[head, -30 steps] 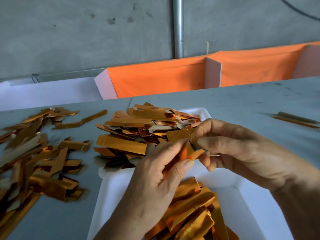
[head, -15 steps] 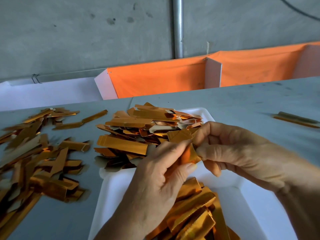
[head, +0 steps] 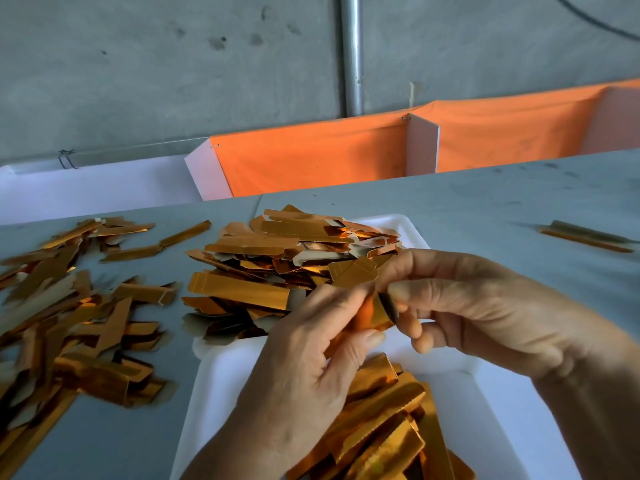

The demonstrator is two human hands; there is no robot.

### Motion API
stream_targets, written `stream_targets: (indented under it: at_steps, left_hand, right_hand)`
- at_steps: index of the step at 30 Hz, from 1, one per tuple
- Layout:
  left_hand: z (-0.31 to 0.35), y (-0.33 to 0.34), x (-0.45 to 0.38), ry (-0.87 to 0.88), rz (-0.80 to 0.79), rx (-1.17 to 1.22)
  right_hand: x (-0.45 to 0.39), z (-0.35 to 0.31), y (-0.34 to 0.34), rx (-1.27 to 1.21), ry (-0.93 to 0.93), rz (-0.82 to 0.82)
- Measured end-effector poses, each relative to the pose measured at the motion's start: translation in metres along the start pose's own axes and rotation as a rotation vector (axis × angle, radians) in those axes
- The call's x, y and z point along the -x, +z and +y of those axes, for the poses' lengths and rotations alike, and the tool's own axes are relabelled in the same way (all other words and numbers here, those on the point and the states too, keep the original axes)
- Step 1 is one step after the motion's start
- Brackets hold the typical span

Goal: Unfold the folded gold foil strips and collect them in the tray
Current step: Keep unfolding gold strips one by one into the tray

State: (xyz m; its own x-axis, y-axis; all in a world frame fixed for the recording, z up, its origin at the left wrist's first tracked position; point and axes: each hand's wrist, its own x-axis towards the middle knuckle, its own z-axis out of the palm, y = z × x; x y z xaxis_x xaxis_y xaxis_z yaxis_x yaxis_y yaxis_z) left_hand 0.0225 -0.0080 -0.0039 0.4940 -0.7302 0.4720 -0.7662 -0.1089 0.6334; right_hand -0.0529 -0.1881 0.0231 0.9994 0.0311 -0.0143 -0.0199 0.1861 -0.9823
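Above the white tray (head: 221,375), the left hand (head: 304,386) and right hand (head: 485,310) both pinch 1 gold foil strip (head: 375,311), mid-unfolding by the look of it; next, pull it flat and drop it in.

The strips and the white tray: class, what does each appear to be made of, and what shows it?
Gold strips: probably foil-faced card; mirror-like orange-gold faces, dull pale backs, sharp creases.
White tray: likely foam or moulded plastic; matte, thick rounded rim. Cannot tell which.
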Motion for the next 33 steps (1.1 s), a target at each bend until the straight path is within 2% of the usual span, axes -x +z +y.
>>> stream_targets:
  at_steps: [11,19,28,33]
  left_hand:
    - [-0.0014,0.0018,0.0009,0.01,-0.042,-0.018]
    - [-0.0016,0.0016,0.0004,0.015,-0.049,-0.011]
    - [-0.0026,-0.0002,0.0026,-0.042,0.006,0.017]
    - [-0.001,-0.0019,0.0029,-0.031,0.018,0.002]
  right_hand:
    - [-0.0034,0.0031,0.0051,0.148,0.027,0.103]
    - [0.0,0.0007,0.0001,0.136,0.061,0.07]
    - [-0.002,0.0028,0.0085,0.226,-0.014,0.156]
    - [-0.0009,0.0013,0.0069,0.148,-0.028,0.077]
